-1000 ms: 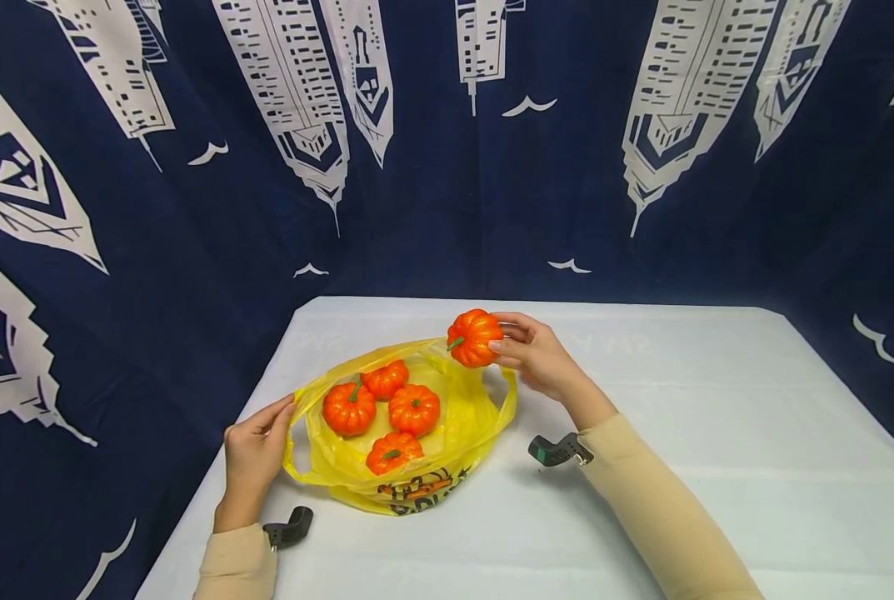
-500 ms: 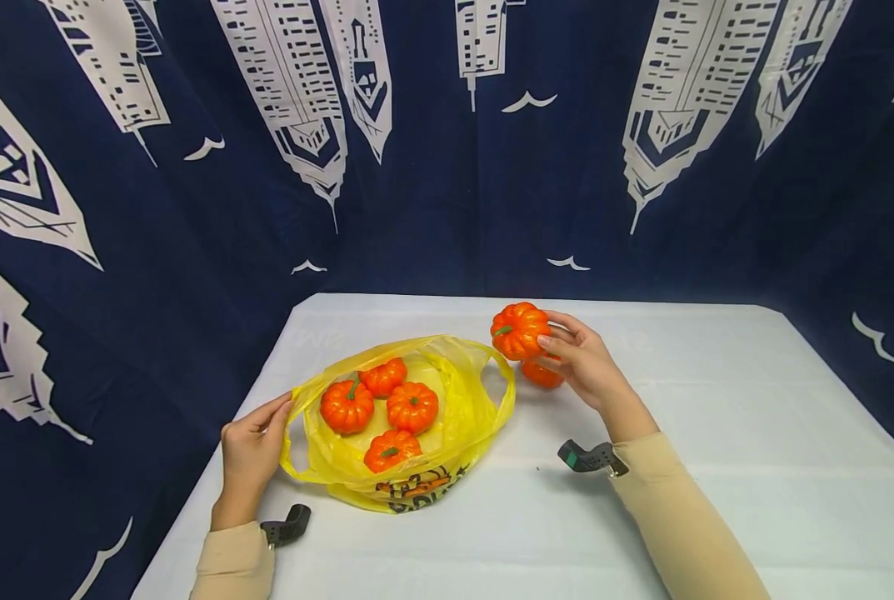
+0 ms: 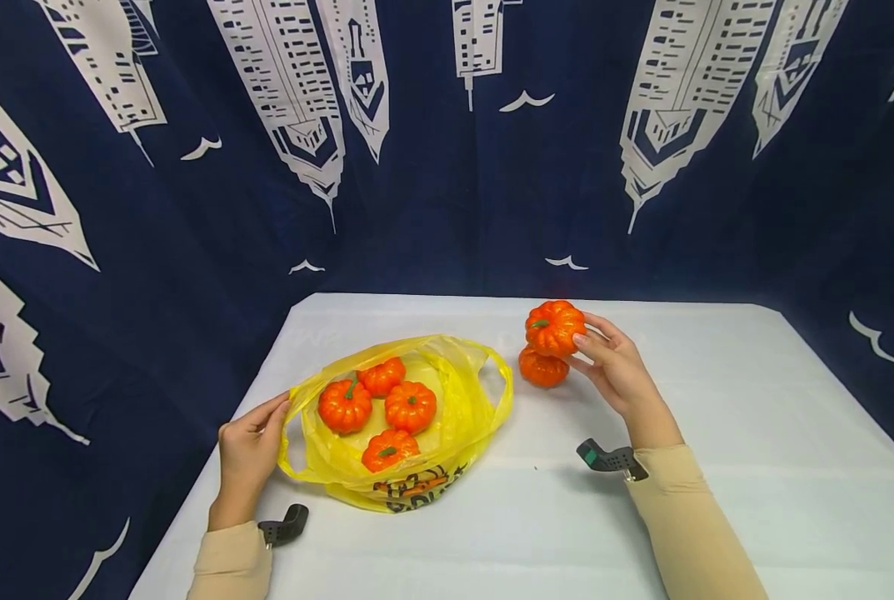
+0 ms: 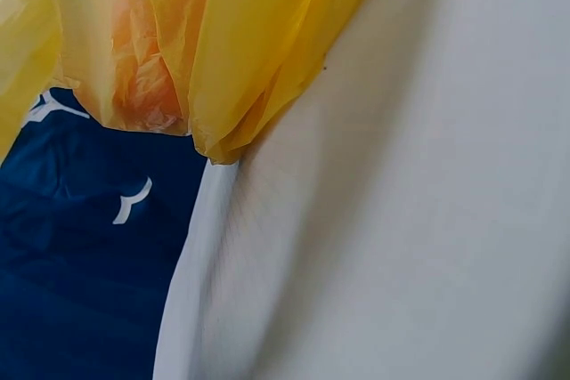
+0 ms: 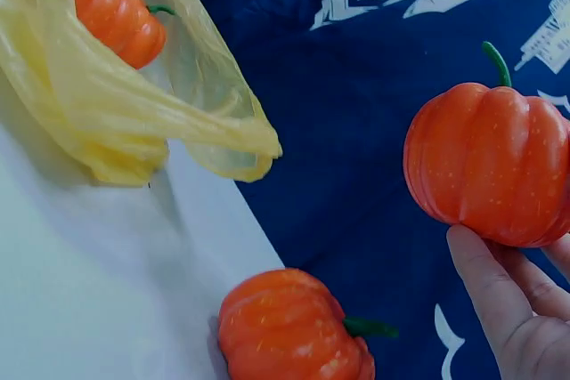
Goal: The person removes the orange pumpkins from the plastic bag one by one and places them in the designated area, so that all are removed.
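My left hand (image 3: 247, 454) pinches the left handle of a yellow plastic bag (image 3: 465, 408), whose mouth is spread wide. Several small orange pumpkins lie inside, among them one pumpkin (image 3: 411, 407) near the middle with a green stem. Held up in the fingers of my right hand (image 3: 617, 367) is another orange pumpkin (image 3: 555, 327), right of the bag. Below and partly behind it, a further pumpkin (image 3: 543, 367) rests on the table. In the right wrist view the thumb and fingers support the held pumpkin (image 5: 490, 166) from below. The left wrist view shows only the bag's side (image 4: 258, 42).
A white-covered table (image 3: 716, 467) carries everything. Behind and to the left hangs a dark blue cloth (image 3: 447, 208) printed with white buildings and birds. A black wrist mount (image 3: 285, 525) sits on the left arm, another mount (image 3: 610, 458) on the right.
My right hand has carried its pumpkin from above the bag's right rim out to the right, over the table. The pumpkin on the table has come into sight. The left hand keeps its hold.
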The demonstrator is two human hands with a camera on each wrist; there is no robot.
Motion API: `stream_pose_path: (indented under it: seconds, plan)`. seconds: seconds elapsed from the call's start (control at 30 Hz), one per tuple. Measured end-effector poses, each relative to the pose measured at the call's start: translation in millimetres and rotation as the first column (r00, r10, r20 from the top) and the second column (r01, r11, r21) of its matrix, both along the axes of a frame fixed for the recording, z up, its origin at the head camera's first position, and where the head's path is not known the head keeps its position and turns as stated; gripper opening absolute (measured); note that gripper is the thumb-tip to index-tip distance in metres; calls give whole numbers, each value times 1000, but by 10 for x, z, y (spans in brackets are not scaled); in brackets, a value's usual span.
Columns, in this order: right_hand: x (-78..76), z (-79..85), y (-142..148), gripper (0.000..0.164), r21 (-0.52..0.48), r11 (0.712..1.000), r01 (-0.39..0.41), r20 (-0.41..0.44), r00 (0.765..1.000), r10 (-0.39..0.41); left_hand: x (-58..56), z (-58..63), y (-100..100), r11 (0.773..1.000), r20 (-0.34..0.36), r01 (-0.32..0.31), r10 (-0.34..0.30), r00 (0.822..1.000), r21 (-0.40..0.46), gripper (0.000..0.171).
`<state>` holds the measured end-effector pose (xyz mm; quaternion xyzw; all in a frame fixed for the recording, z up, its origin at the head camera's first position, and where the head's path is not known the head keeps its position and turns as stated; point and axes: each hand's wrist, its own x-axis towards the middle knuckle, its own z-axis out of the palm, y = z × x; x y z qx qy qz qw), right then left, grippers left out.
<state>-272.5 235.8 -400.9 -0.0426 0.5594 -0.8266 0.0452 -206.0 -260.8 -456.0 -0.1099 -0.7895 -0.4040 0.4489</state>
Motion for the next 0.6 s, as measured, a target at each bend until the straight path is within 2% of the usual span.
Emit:
stream_pose_path:
  seconds: [0.27,0.6]
  plan:
    - [23,-97,123,36,-82,996,25,31,999,-22,5,16,-22,1000,0,-5,5,1000,-13,24]
    - [38,-177,317,37,-101,995,24,19,1000,-22,22,16,-17,1000,19,-3,3,1000,2,21]
